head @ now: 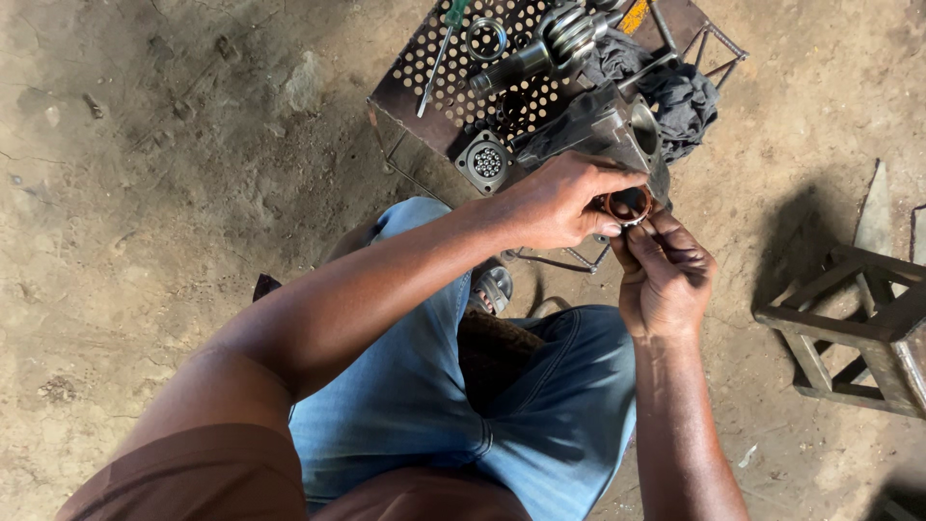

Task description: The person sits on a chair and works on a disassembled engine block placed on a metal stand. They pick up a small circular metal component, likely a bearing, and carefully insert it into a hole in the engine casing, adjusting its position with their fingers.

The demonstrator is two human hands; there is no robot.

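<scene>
A small round metal ring with a reddish inner face [629,204] is held between both hands just above my knees. My left hand [558,201] pinches it from the left and top. From below, my right hand [664,277] grips it with fingers curled up. Right behind the ring a grey metal housing [617,130] rests on the edge of a perforated metal stand [424,68].
The stand holds a green-handled screwdriver [439,48], a steel ring [485,40], a shaft with coil springs [550,46], a square bearing plate [486,161] and a dark rag [683,101]. A metal stool frame [854,328] stands at the right on the dirt floor.
</scene>
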